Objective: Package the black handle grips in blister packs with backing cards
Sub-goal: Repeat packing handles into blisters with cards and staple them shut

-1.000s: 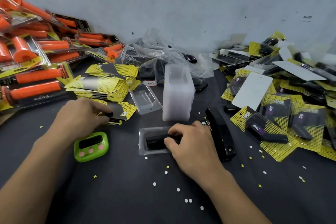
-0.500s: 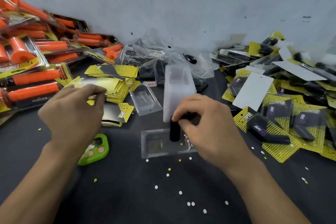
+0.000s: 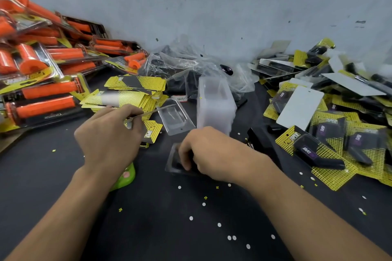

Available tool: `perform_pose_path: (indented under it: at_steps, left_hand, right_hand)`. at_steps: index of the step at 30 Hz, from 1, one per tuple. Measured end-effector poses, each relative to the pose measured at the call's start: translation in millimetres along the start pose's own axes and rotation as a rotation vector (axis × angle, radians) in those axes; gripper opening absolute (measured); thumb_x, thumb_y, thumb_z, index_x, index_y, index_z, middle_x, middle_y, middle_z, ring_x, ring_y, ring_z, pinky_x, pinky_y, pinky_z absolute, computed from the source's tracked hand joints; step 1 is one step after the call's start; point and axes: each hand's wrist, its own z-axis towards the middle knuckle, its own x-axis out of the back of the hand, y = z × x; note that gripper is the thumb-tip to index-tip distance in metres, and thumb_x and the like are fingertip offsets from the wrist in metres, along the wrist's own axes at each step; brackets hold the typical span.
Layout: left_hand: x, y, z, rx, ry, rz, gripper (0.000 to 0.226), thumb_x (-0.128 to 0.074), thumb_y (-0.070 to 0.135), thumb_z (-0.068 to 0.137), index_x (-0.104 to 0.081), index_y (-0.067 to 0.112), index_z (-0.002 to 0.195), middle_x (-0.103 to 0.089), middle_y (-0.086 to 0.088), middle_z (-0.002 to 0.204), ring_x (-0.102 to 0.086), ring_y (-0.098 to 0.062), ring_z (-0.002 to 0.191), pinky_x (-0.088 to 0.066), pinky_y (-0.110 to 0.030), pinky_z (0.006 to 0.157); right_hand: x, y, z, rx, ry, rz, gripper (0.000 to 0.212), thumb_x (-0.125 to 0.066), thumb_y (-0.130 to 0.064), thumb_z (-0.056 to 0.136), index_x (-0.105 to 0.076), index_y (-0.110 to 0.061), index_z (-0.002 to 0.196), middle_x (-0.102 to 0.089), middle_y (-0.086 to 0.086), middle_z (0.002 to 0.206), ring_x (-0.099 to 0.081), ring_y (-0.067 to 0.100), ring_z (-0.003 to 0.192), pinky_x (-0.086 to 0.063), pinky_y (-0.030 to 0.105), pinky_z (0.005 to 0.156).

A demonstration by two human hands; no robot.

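**Grip going into its shell, card waiting**

The dark table [image 3: 148, 229] is carrying everything. A heap of packed orange grips [image 3: 48, 91] is sprawling at ten o'clock, and a heap of finished black packs [image 3: 331, 148] is spreading at three o'clock. A stack of empty blister shells [image 3: 214, 108] is standing at twelve, just beyond the right hand. A stack of yellow backing cards [image 3: 131, 99] is lying at eleven.

The right hand [image 3: 214, 154] is working at centre, its fingers curling down over the black handle grip [image 3: 183, 164]. The grip is sitting in a clear blister tray [image 3: 171, 161] on the table and is mostly hidden under the knuckles. The left hand [image 3: 108, 140], at nine o'clock, is pinching one backing card [image 3: 148, 113] between thumb and fingers, seen edge-on and lifted off the stack.

The likely step is pressing the grip home before the card goes over it. If the grip is sitting proud, the card may be rocking on it and closing crooked. The thin tray may also be skidding or buckling under a one-handed push. Punched paper dots [image 3: 231, 237] are littering six o'clock, and one could be getting trapped inside the pack.
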Motion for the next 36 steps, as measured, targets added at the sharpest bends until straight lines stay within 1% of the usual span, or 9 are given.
perform_pose_path:
  at_steps: [4, 8, 13, 18, 21, 26, 30, 33, 36]
  left_hand:
    - [4, 11, -2, -0.033, 0.006, -0.002, 0.011, -0.070, 0.024, 0.087, -0.079, 0.029, 0.085, -0.068, 0.004, 0.068, -0.067, -0.019, 0.077, -0.023, -0.017, 0.052]
    - [9, 19, -4, -0.219, 0.021, -0.218, 0.011, -0.072, 0.023, 0.090, -0.082, 0.020, 0.088, -0.076, 0.003, 0.079, -0.066, -0.012, 0.083, -0.040, -0.019, 0.066]
    - [6, 40, -20, -0.710, -0.011, -0.345, 0.008, -0.076, 0.008, 0.090, -0.080, 0.014, 0.090, -0.077, 0.007, 0.097, -0.071, -0.018, 0.093, -0.057, -0.034, 0.089]
    - [-10, 54, -33, -0.605, -0.053, -0.287, 0.040, -0.073, -0.003, 0.084, -0.075, 0.013, 0.121, -0.072, 0.006, 0.126, -0.065, -0.018, 0.115, -0.045, -0.025, 0.110]
    - [-9, 53, -27, -0.317, -0.135, -0.192, 0.059, -0.071, 0.018, 0.086, -0.057, 0.012, 0.143, -0.063, 0.003, 0.135, -0.053, -0.020, 0.126, -0.028, -0.020, 0.117]
    - [-5, 58, -42, -0.241, -0.500, -0.099, 0.054, -0.053, 0.057, 0.086, -0.070, 0.024, 0.125, -0.073, 0.000, 0.118, -0.051, -0.016, 0.116, -0.041, -0.034, 0.102]
    - [-12, 45, -43, -0.238, -0.793, -0.232, 0.052, -0.064, 0.039, 0.094, -0.055, 0.034, 0.146, -0.055, 0.015, 0.146, -0.041, -0.007, 0.141, -0.029, -0.018, 0.112]
    - [-15, 43, -32, -0.300, -0.730, -0.178, 0.058, -0.065, 0.012, 0.095, -0.051, 0.026, 0.150, -0.046, 0.011, 0.156, -0.027, -0.006, 0.147, -0.003, -0.003, 0.115]
    - [-10, 52, -30, -0.135, -0.499, -0.131, 0.061, -0.067, 0.011, 0.092, -0.048, 0.021, 0.149, -0.064, -0.003, 0.137, -0.051, -0.023, 0.128, -0.038, -0.029, 0.107]
  right_hand:
    - [-18, 11, -16, -0.041, 0.320, 0.172, 0.047, -0.052, 0.010, 0.084, -0.077, -0.029, 0.084, -0.078, -0.006, 0.104, -0.072, 0.014, 0.093, -0.058, 0.024, 0.075]
    - [-34, 16, -39, -0.093, 0.773, 0.639, 0.027, -0.061, -0.009, 0.095, -0.077, -0.027, 0.106, -0.077, -0.011, 0.086, -0.073, 0.008, 0.077, -0.057, 0.021, 0.069]
    - [-37, 10, -58, -0.166, 0.502, 1.509, 0.037, -0.057, -0.054, 0.094, -0.072, -0.022, 0.106, -0.074, 0.016, 0.079, -0.069, 0.029, 0.058, -0.054, 0.031, 0.046]
    - [-29, 28, -71, -0.217, 0.571, 1.403, 0.039, -0.063, 0.003, 0.096, -0.067, -0.024, 0.123, -0.076, 0.015, 0.089, -0.073, 0.032, 0.065, -0.055, 0.030, 0.051]
    - [-23, 37, -80, -0.209, 0.706, 1.240, 0.036, -0.064, 0.006, 0.093, -0.077, -0.028, 0.100, -0.078, 0.008, 0.086, -0.074, 0.030, 0.069, -0.059, 0.038, 0.054]
    - [-18, 48, -84, -0.264, 0.918, 0.964, 0.036, -0.070, 0.001, 0.088, -0.078, -0.034, 0.087, -0.076, 0.000, 0.076, -0.073, 0.028, 0.073, -0.064, 0.041, 0.063]
    - [-26, 51, -93, -0.281, 0.995, 0.715, 0.033, -0.075, -0.008, 0.089, -0.081, -0.040, 0.089, -0.076, -0.012, 0.075, -0.071, 0.011, 0.071, -0.059, 0.036, 0.066]
    - [-36, 51, -106, -0.271, 0.990, 0.523, 0.037, -0.079, -0.008, 0.084, -0.081, -0.044, 0.081, -0.071, -0.014, 0.063, -0.059, 0.010, 0.053, -0.046, 0.021, 0.050]
    - [-45, 43, -113, -0.257, 0.924, 0.313, 0.037, -0.083, -0.007, 0.075, -0.081, -0.043, 0.081, -0.072, -0.033, 0.080, -0.065, -0.003, 0.063, -0.047, 0.009, 0.061]
